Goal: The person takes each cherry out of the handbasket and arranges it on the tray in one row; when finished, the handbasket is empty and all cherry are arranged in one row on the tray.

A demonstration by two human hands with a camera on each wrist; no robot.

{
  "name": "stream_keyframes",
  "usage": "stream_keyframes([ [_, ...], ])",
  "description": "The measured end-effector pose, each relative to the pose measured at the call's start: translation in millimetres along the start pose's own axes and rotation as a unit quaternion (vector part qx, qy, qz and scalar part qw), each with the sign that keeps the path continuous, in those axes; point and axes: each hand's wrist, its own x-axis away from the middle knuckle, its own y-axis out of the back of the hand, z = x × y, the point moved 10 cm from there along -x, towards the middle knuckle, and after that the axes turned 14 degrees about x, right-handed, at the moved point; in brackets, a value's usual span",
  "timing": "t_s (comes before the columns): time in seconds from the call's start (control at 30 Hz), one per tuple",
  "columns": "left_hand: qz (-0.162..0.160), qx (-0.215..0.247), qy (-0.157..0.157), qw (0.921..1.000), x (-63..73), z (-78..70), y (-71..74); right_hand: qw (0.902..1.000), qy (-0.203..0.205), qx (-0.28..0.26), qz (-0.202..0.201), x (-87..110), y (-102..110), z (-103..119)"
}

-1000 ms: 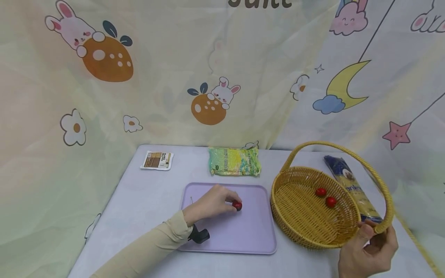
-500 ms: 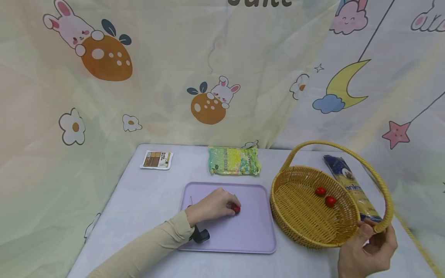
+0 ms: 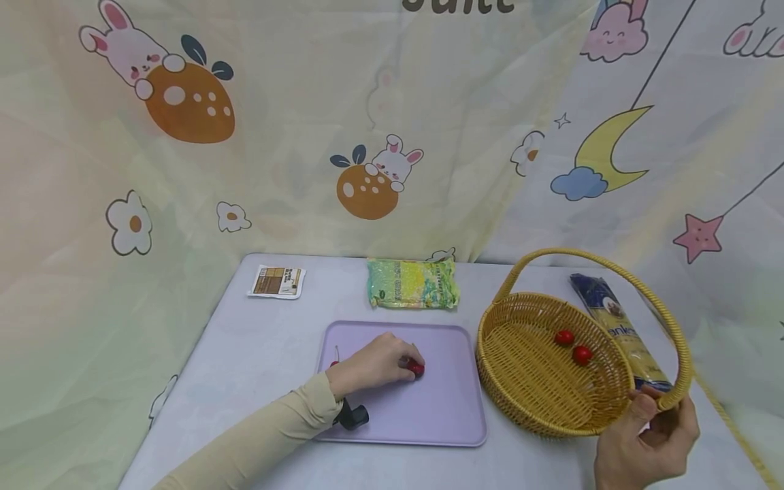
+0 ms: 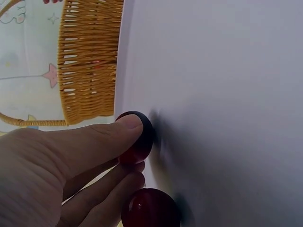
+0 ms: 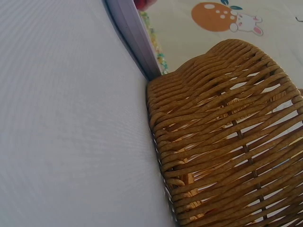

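Creased pale backdrop (image 3: pixel 465 88) is hanging behind a white table (image 3: pixel 214 367); printed yellow moon (image 3: pixel 591 144) is showing right of centre.

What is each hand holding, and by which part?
The left hand pinches a cherry by its sides; the right hand grips the basket by the near end of its handle.

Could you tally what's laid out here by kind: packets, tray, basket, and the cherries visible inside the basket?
Packets: 3 (white-and-brown packet, green-and-yellow packet, blue-and-gold packet)
Lilac tray: 1
Wicker basket: 1
Cherries in the basket: 2
Total: 7
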Motion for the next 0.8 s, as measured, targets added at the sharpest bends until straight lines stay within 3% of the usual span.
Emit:
stream_keyframes([
  [0.27,-0.006,-0.023,0.002,0.9997,0.5,-1.1,1.9,1.0000,-0.005,0.005,0.000,0.3,0,-6],
  [0.47,-0.029,-0.045,-0.005,0.9985,-1.4,-13.1,12.4,0.9999,-0.006,0.012,0.002,-0.1,-1,-6],
  [0.67,-0.055,0.025,-0.054,0.9967,-13.1,-37.9,23.0,0.9999,-0.003,0.012,0.001,-0.6,0,-3],
  [0.8,-0.068,0.073,-0.068,0.9927,-26.6,-55.4,24.2,0.9999,-0.002,0.011,0.002,0.4,-1,-8],
])
